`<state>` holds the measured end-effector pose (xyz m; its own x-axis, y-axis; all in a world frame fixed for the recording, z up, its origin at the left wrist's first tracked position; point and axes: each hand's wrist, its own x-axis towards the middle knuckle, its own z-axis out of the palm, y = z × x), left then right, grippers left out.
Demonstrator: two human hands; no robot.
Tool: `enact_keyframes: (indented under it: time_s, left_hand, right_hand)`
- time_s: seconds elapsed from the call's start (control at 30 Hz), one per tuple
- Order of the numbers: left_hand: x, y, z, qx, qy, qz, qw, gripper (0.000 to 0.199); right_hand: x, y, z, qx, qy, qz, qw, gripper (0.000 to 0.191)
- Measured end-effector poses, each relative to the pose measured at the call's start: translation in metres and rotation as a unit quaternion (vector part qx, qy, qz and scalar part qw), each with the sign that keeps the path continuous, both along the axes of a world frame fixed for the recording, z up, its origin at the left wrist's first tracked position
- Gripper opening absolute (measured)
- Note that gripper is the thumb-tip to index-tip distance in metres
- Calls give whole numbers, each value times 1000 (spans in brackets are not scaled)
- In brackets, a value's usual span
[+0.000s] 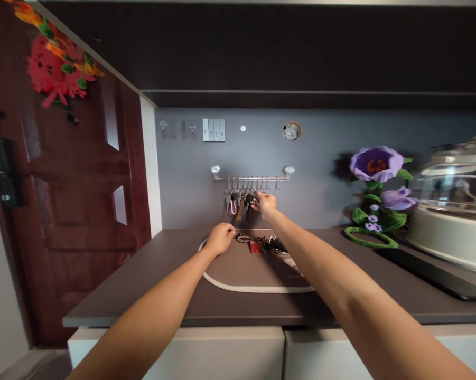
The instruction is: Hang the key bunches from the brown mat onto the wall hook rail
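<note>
A metal hook rack (252, 178) is fixed to the grey back wall, with several keys (240, 200) hanging from its hooks. My right hand (265, 203) is raised to the right end of these keys, its fingers pinched at a key or ring there. Lower down, my left hand (221, 237) has its fingers pressed together just over the left part of a brown mat (238, 272); anything between them is too small to tell. Beside its fingertips, a beaded loop, a red tag (255, 247) and a dark bunch of keys (275, 245) lie on the mat.
Purple crocheted flowers (376, 164), a black phone-like slab (436, 272) and a clear-topped white appliance (447, 227) stand or lie on the counter (142, 279) at the right. A dark shelf (285, 53) overhangs it. A red-brown door (75, 211) is at the left.
</note>
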<state>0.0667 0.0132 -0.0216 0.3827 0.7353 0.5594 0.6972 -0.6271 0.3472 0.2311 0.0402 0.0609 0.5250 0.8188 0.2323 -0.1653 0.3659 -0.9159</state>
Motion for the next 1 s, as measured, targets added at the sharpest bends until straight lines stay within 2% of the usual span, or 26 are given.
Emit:
enact_keyframes:
  time_s: [0.17,0.4,0.57,0.7,0.87,1.0]
  left_hand:
    - [-1,6,-3,-8,14,-11,1000,22]
    - [-3,14,-12,-5,89,-39,995,31]
    - [-1,17,-16,-8,122,-25,992,27]
    - [-2,18,-14,-19,125,-24,992,21]
    - [-8,14,-7,-13,139,-31,990,20]
    - [-12,13,-3,-15,134,-33,990,20]
  right_hand:
    - [3,-8,-9,-30,-9,-6,999,12]
    - [4,-30,-26,-74,-31,-32,996,11]
    - [-1,-59,-35,-98,-51,29,993,13]
    - [-4,-74,-47,-83,-79,64,991,13]
    - [0,-75,-58,-35,-211,26,977,12]
    - [3,-73,-58,30,-354,-24,934,11]
